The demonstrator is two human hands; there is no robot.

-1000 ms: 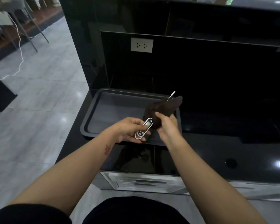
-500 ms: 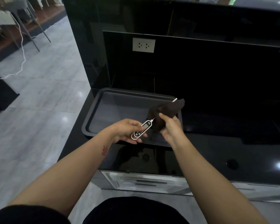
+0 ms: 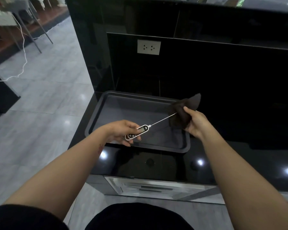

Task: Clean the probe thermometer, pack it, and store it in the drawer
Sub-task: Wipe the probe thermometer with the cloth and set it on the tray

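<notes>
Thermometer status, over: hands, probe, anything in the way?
Left hand grips thermometer body. Right hand pinches cloth round probe tip. Both held above tray. Nothing in the way.

Glossy black counter (image 3: 156,165), ceiling lights mirrored in it. Dark tray (image 3: 136,147) flat on left part, near left edge. Grey tiled floor (image 3: 40,113) beside, white cable (image 3: 23,63) trailing across it.

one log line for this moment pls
step: wiping probe | left hand: holds thermometer | right hand: holds cloth at probe tip | over tray
</notes>
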